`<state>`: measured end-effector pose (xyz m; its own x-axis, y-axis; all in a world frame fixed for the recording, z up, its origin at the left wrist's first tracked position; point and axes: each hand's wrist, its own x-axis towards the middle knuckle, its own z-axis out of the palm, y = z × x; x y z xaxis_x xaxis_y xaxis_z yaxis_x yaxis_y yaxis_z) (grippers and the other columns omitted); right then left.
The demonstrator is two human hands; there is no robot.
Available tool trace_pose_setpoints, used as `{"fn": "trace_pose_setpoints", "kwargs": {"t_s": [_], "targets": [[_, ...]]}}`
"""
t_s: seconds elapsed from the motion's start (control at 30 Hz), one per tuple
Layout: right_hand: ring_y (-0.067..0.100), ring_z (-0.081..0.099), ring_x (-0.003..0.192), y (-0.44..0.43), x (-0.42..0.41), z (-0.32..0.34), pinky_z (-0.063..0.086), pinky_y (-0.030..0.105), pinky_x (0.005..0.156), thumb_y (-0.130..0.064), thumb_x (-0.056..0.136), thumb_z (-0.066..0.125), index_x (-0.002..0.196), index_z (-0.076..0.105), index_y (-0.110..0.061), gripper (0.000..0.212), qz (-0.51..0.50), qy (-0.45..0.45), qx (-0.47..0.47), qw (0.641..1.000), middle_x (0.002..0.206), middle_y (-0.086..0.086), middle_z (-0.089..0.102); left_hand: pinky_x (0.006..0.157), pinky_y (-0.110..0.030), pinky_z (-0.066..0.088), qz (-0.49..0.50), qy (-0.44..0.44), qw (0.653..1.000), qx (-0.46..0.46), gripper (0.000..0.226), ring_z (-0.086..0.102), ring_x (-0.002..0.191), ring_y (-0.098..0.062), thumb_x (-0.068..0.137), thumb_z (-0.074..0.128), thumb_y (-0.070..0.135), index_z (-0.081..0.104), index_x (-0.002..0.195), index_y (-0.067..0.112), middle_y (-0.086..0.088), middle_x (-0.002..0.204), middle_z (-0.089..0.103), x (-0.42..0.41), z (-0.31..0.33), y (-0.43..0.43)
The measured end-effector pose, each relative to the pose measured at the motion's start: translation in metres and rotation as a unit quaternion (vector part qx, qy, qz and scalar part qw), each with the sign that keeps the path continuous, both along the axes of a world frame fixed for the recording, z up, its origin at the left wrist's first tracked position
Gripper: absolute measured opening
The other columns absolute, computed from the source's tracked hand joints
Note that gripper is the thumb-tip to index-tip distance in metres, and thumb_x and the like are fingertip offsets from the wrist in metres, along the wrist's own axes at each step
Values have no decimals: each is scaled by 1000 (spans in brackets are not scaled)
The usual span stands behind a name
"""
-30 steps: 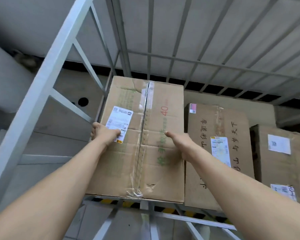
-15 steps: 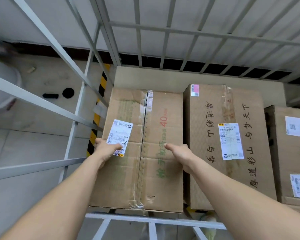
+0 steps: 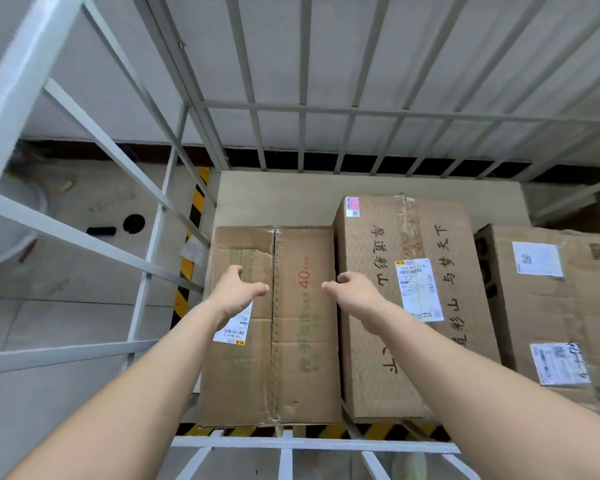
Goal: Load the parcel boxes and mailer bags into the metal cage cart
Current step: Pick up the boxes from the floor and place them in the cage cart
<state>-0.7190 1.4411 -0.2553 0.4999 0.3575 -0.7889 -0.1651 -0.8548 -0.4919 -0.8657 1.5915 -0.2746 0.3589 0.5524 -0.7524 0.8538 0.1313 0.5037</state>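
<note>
Concrete floor (image 3: 66,306) outside cart (image 3: 291,107). Box (image 3: 302,341) flat on cart base, left corner, tight against second box (image 3: 378,358) on right. Over it: left hand (image 3: 238,292), right hand (image 3: 352,294), fingers loosely spread, nothing held. Looks stiff but creased, probably weighty. Grab opposite side edges low, both hands; avoid taped seam (image 3: 274,358) and label (image 3: 231,332).

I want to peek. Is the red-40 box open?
Shut. The top flaps of the box meet flat along the middle seam.
</note>
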Motion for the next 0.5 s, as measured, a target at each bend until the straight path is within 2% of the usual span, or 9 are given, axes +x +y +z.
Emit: {"fn": "trace_pose_setpoints", "kwargs": {"t_s": [0.1, 0.2, 0.33, 0.4, 0.5], "targets": [[24, 50, 122, -14, 17, 46, 38, 28, 95, -29, 94, 56, 140, 43, -3, 55, 1, -41, 18, 999, 141, 9, 48, 99, -30, 34, -25, -48, 998, 31, 74, 40, 131, -22, 87, 66, 26, 27, 148, 11, -8, 151, 33, 27, 55, -15], [26, 50, 124, -30, 32, 96, 41, 34, 100, -28, 93, 57, 139, 44, -1, 55, 7, -69, 52, 996, 142, 9, 48, 91, -25, 33, -51, -89, 993, 55, 70, 43, 125, -18, 87, 66, 25, 31, 146, 12, -6, 148, 37, 49, 108, -36], [22, 54, 118, -63, 52, 172, 43, 29, 89, -30, 94, 57, 141, 43, -7, 55, 31, -117, 97, 988, 141, 5, 48, 97, -25, 33, -97, -123, 983, 93, 68, 39, 133, -18, 87, 65, 27, 33, 145, 13, -4, 149, 37, 74, 182, -69], [20, 56, 113, -86, 65, 212, 43, 31, 94, -30, 93, 58, 141, 44, -7, 55, 48, -160, 111, 980, 140, 5, 50, 96, -24, 31, -122, -141, 975, 119, 66, 37, 134, -18, 88, 65, 26, 34, 145, 11, -5, 149, 38, 86, 224, -91], [20, 51, 123, -124, 83, 266, 42, 31, 100, -34, 92, 58, 138, 47, -9, 54, 73, -227, 122, 963, 139, 7, 52, 95, -20, 30, -152, -170, 959, 166, 63, 39, 133, -16, 88, 65, 25, 38, 143, 12, -4, 147, 41, 105, 286, -125]]}}
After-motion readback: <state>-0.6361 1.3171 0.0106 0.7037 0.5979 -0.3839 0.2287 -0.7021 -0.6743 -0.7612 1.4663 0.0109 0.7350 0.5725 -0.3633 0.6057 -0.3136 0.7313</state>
